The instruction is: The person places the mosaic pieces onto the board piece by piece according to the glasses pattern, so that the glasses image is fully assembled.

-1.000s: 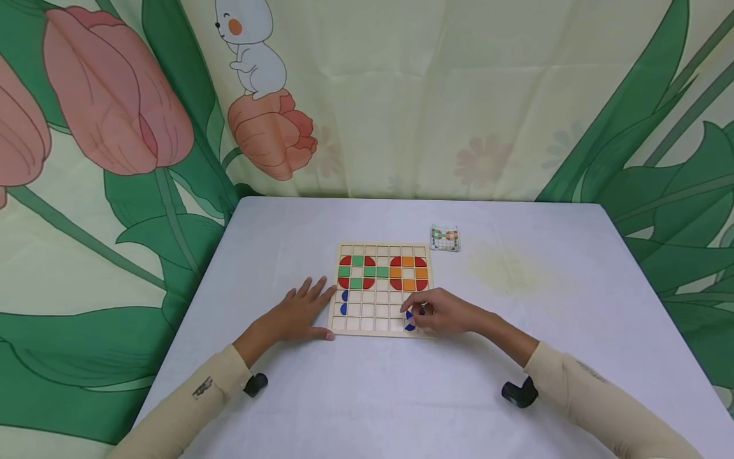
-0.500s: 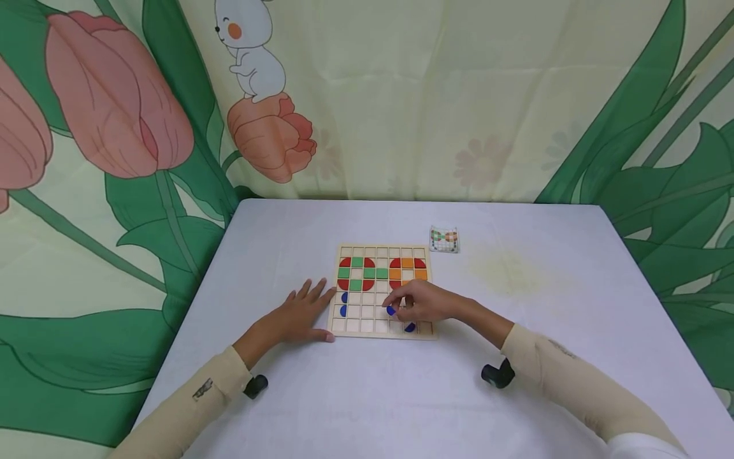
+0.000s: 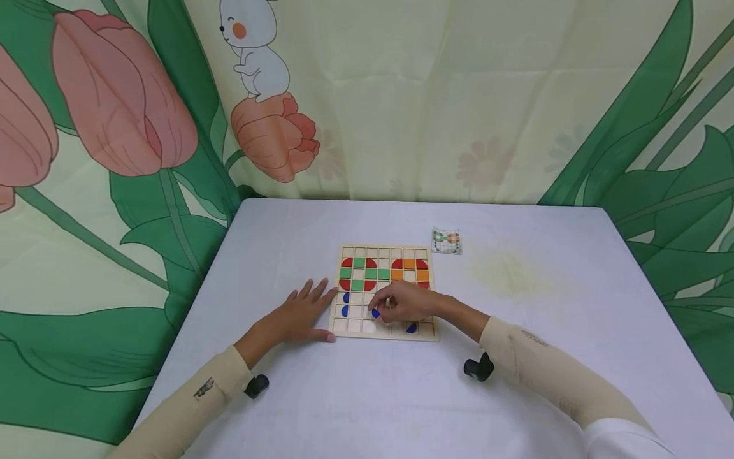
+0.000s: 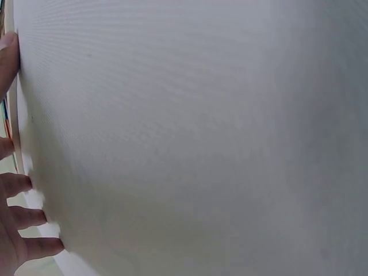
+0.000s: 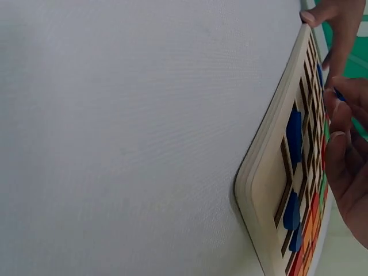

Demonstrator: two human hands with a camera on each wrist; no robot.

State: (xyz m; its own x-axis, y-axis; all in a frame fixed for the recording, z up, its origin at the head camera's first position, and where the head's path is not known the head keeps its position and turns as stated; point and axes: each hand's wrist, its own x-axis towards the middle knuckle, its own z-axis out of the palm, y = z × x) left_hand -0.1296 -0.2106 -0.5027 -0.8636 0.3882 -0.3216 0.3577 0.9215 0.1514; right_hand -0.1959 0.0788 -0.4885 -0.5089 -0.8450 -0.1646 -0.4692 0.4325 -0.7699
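A square wooden grid board lies on the table. My left hand is spread flat on the tablecloth, with fingertips and thumb at the board's left edge; its fingers are straight in the left wrist view. Above the lower middle cells, my right hand pinches a small blue piece between thumb and fingers. Two blue half-round pieces sit in the left column. Another blue piece is in the bottom row; in the right wrist view, blue pieces show along the board's near side.
Red and green pieces form a ring at the board's upper left. Red and orange pieces form another at upper right, partly behind my right hand. A small pattern card lies beyond the board's right corner. A white cloth covers the table.
My right hand has lifted a blue piece from the board's lower right and carried it leftward over the middle cells. The left hand has stayed in place.
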